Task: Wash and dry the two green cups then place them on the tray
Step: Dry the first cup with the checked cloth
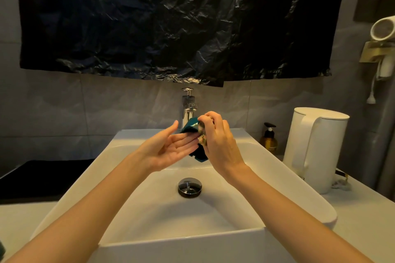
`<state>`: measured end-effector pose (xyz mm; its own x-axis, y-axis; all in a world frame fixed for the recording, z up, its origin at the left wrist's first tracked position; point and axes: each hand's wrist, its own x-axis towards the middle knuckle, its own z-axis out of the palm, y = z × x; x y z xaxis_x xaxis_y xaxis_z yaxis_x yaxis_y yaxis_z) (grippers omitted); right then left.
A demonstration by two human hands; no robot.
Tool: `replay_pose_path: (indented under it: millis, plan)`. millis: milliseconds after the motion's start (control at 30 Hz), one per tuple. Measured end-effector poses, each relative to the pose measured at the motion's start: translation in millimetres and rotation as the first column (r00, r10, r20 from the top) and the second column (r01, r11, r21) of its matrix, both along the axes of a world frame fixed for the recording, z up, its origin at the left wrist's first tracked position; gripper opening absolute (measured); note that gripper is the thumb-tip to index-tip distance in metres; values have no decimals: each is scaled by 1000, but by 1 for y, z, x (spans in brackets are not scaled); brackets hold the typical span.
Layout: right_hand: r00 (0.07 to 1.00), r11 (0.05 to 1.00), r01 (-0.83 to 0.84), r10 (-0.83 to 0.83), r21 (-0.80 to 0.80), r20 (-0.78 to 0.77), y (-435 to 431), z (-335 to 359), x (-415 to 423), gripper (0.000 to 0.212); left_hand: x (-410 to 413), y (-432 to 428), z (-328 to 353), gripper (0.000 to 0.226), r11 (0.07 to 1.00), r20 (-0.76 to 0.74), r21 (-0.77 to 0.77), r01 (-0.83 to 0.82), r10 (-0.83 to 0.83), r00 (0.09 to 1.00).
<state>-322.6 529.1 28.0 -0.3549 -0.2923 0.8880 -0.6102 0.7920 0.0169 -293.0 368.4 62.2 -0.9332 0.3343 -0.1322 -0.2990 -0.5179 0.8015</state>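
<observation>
One dark green cup (190,127) is held tilted above the white sink (277,168), just in front of the faucet (188,107). My left hand (171,149) lies palm up with straight fingers under the cup and supports it. My right hand (218,141) has its fingers curled round a small speckled sponge (202,137) pressed against the cup's right side. No water stream shows under the faucet. A dark green sliver (1,250) at the bottom left edge is too cut off to identify. A black tray (42,177) lies on the counter left of the sink.
The sink has a chrome drain plug (189,187) in its middle. On the right counter stand a white kettle (314,149) and an amber soap bottle (269,141). A hair dryer (382,30) hangs on the right wall. A black plastic sheet (171,17) covers the wall above.
</observation>
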Motion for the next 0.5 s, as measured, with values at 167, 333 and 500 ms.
replay_pose_path:
  millis: [167,333,500]
  plan:
    - [999,993,-28,31,119,-24,-5,-4,-1,58,4,-1,6,34,991,86,89,-98,90,992]
    - [996,983,-80,84,162,-21,-16,-8,1,65,6,-4,10,22,982,112,89,-164,154,982]
    - [965,953,-261,256,155,49,-11,-8,5,61,5,-10,11,23,969,47,1,-248,247,968]
